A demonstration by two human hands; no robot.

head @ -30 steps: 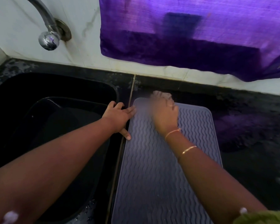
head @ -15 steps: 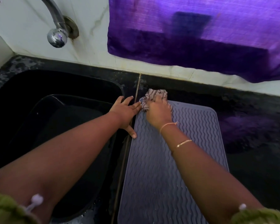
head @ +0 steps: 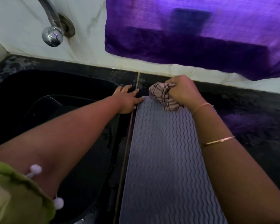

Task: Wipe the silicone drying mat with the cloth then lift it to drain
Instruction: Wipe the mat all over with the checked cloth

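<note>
The silicone drying mat [head: 160, 151] is lying flat on the counter [head: 252, 107] beside the sink [head: 55, 84]; the right hand [head: 183, 92], fingers curled, is gripping the cloth [head: 164, 97] at its far edge; the left hand [head: 128, 101], fingers spread, is touching the far-left corner. Wiping likely underway; next stroke needs the cloth drawn nearward.

The grey, wavy-ribbed silicone drying mat [head: 160, 159] lies flat on the worktop [head: 249, 110], its far corner at the left hand [head: 127, 101]. The bunched, dark-checked cloth [head: 162, 97], gripped by the right hand [head: 184, 91], rests on its far end.
</note>
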